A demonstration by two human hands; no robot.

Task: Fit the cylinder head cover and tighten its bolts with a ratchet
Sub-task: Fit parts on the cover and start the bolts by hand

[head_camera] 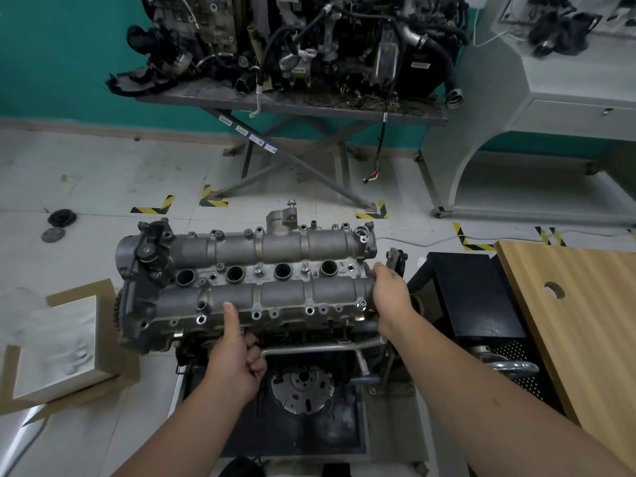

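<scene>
Item one: the cylinder head cover (261, 270), grey cast metal with two long rounded humps and four round holes in a row between them. It sat on top of the engine (309, 339) in front of me, lying across my view. A few bolts (258, 270) stood upright in the strip between the holes; other bolt holes along the near edge showed only bright rings.

Item two: my left hand (237, 352). The thumb lay straight up against the near hump of the cover, touching it; the other fingers were curled under the near edge, gripping there.

Item three: my right hand (390, 297). It clasped the right end of the cover, fingers wrapped over the end of the near hump, the palm against the metal.

Item four: a metal pipe (320, 349) ran along the engine's near side below the cover, and a round slotted disc (303, 387) lay lower still.

Item five: a cardboard box (58, 346) with pale wrapping stood on the floor to my left.

Item six: a wooden board (568, 315) with a round hole to my right, beside a black cabinet (475, 297).

Item seven: a second engine (309, 39) on a grey folding stand (292, 108) against the green wall (51, 53).
</scene>
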